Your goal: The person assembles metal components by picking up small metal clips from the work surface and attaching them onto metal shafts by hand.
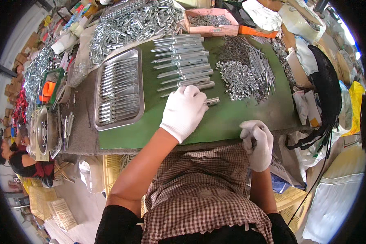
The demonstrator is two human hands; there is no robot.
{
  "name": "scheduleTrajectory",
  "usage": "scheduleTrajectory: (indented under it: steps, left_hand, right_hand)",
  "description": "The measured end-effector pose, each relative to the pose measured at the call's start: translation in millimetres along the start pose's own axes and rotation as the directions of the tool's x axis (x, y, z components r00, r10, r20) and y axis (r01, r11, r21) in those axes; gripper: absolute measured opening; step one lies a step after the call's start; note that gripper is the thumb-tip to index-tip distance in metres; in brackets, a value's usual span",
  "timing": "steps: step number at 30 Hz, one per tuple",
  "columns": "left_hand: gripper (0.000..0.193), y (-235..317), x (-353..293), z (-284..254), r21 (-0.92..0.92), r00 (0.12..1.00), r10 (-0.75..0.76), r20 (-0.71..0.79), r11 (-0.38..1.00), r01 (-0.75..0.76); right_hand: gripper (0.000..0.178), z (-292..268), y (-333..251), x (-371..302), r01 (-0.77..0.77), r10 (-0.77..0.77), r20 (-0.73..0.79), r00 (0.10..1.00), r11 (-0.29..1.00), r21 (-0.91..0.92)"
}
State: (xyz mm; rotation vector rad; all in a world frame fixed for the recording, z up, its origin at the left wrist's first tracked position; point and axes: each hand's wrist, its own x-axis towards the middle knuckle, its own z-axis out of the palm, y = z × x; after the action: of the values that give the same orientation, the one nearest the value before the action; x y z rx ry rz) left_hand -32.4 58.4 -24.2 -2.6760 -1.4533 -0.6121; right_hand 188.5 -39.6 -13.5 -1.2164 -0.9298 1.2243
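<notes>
My left hand, in a white glove, is closed over a shiny metal tube on the green mat. Only the tube's right end shows past the fingers. Just beyond it lies a row of similar metal tubes, with thin rods poking out at their left ends. My right hand, gloved as well, is held at the mat's near edge with its fingers curled together. Whatever those fingers hold, if anything, is hidden. On the mat's right part are a heap of small metal pieces and long thin rods.
A steel tray filled with metal tubes stands left of the row. Farther back are a large pile of tubes and a pink box of small parts. A black mesh item hangs at the right. Another person sits far left.
</notes>
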Motion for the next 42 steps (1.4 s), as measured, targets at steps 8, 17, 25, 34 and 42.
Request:
scheduleTrajectory:
  steps: [8, 17, 25, 34, 42]
  left_hand:
    - [0.030, 21, -2, -39, -0.067, 0.956, 0.225, 0.187, 0.974, -0.216]
    - [0.034, 30, -16, -39, -0.267, 0.972, 0.231, -0.043, 0.935, -0.234]
    - [0.035, 36, -20, -30, -0.371, 0.991, 0.134, -0.014, 0.920, -0.130]
    - [0.014, 66, -15, -16, -0.071, 0.981, -0.015, 0.193, 0.997, 0.029]
    - [0.014, 66, -14, -13, -0.093, 0.989, -0.047, 0.140, 0.994, 0.060]
  right_hand:
    - [0.040, 24, -13, 7, -0.098, 0.126, 0.114, 0.986, 0.970, -0.224]
    - [0.032, 16, -17, 15, -0.168, 0.195, 0.132, 0.972, 0.967, -0.191]
    - [0.025, 10, -12, 20, -0.116, 0.165, 0.086, 0.983, 0.903, -0.414]
    - [0.019, -11, 5, 66, 0.202, -0.484, 0.037, 0.874, 0.293, -0.935]
    - [0.015, -12, 0, 54, 0.265, -0.410, 0.106, 0.906, 0.353, -0.897]
